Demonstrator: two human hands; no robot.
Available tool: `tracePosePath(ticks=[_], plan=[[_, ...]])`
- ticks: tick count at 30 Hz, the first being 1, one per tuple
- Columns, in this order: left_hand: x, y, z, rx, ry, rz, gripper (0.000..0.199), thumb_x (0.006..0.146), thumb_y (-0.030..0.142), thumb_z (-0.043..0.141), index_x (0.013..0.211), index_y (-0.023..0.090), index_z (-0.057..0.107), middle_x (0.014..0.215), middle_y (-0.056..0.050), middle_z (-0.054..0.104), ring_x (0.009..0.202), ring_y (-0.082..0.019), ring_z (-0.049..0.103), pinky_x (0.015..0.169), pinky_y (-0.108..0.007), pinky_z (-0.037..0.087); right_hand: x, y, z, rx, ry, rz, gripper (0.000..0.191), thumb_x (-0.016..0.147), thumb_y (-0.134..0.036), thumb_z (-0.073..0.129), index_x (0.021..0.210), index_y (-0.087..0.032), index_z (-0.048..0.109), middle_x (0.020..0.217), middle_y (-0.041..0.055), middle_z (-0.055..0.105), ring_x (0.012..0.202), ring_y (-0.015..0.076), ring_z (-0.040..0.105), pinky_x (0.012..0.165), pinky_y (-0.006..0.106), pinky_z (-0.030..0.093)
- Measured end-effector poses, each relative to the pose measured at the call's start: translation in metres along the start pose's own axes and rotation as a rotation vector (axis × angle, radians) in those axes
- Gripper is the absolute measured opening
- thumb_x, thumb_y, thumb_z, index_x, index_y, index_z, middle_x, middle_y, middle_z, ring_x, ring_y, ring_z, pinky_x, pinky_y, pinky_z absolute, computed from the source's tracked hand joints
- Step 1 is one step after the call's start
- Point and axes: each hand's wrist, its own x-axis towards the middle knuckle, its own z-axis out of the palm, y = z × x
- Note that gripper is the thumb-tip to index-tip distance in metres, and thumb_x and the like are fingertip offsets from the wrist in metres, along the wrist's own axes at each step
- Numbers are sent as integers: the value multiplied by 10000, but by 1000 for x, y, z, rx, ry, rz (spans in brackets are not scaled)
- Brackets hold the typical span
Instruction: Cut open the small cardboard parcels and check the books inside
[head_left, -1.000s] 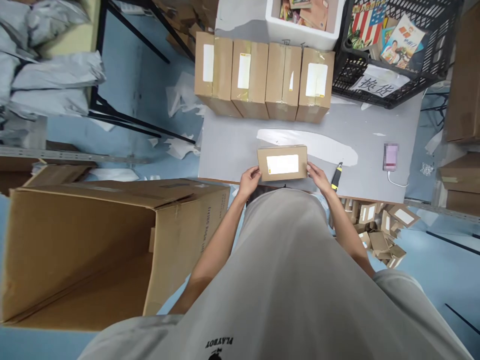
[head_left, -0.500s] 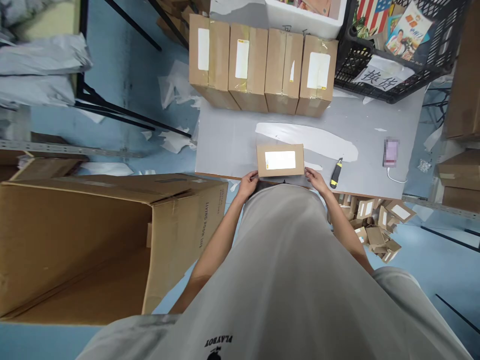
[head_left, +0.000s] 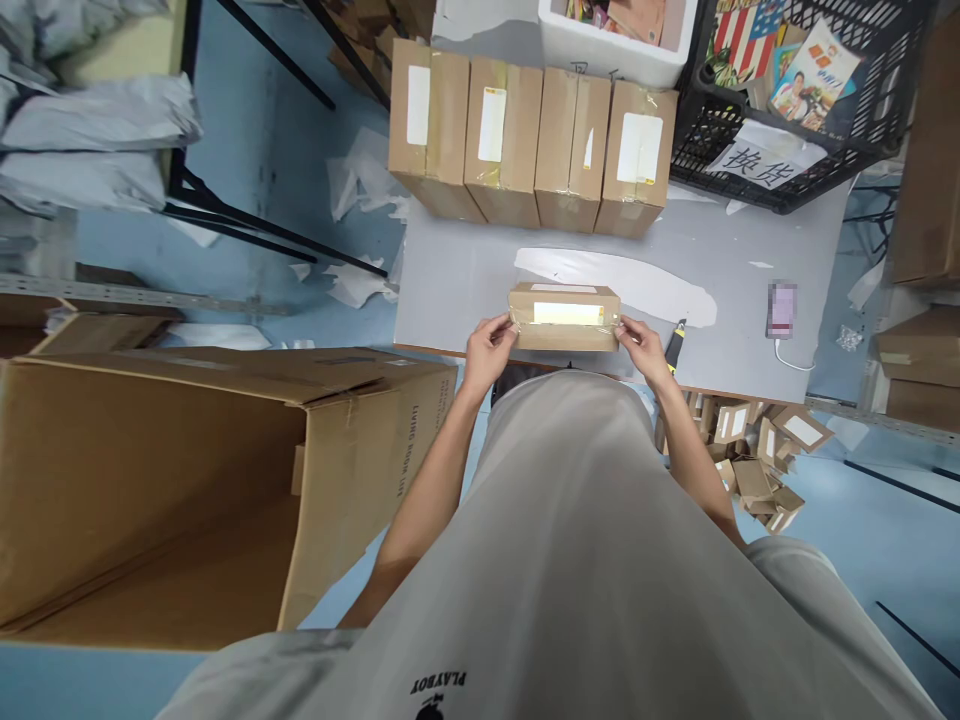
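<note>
Between my two hands is a small cardboard box (head_left: pixel 566 336), tilted so that two of its faces show, each with a white label. My left hand (head_left: pixel 489 350) grips its left end between thumb and fingers. At the opposite end, my right hand (head_left: pixel 641 347) pinches the box in the same way. Just right of my right hand lies a black and yellow utility knife (head_left: pixel 676 345), partly hidden by the hand. Behind the box, a long white paper strip (head_left: pixel 622 282) rests on the grey table (head_left: pixel 457 290).
Several taped cartons (head_left: pixel 574 150) line the table's back, near a white foam box (head_left: pixel 660 60) and a black crate (head_left: pixel 780 195). A phone (head_left: pixel 782 310) with a cable lies right. A large open carton (head_left: pixel 360 490) stands left; small boxes (head_left: pixel 757 460) are piled below the table's right side.
The small box has been tipped, bringing another labelled face into view. Both hands have risen slightly with their grip on its ends, and my right hand now covers part of the knife.
</note>
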Motion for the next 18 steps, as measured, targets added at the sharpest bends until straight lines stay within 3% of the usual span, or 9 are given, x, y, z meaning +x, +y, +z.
tracePosePath(ticks=[5, 13, 18], plan=[[13, 8, -10, 64, -8, 29, 487, 997, 507, 762, 1335, 168, 854, 1216, -103, 806, 1123, -275, 769, 1076, -392, 630, 7, -8, 1, -15, 9, -55, 750, 941, -831, 737, 1371, -229, 857, 1333, 132, 797, 1276, 367, 737, 1204, 546, 585], [23, -23, 24, 32, 88, -191, 441, 917, 457, 808, 1199, 123, 868, 1093, -124, 856, 1006, -270, 791, 995, -381, 643, 18, 24, 19, -5, -2, 105, 805, 857, -841, 743, 1295, -173, 844, 1275, 136, 850, 1105, 324, 776, 1077, 530, 642], [17, -46, 16, -64, 65, -212, 471, 1003, 521, 715, 1281, 158, 830, 1216, -129, 852, 1085, -274, 811, 1058, -397, 642, 14, 44, 12, 4, 15, 172, 708, 948, -758, 682, 1361, -197, 804, 1287, 134, 838, 1118, 282, 788, 1075, 486, 642]])
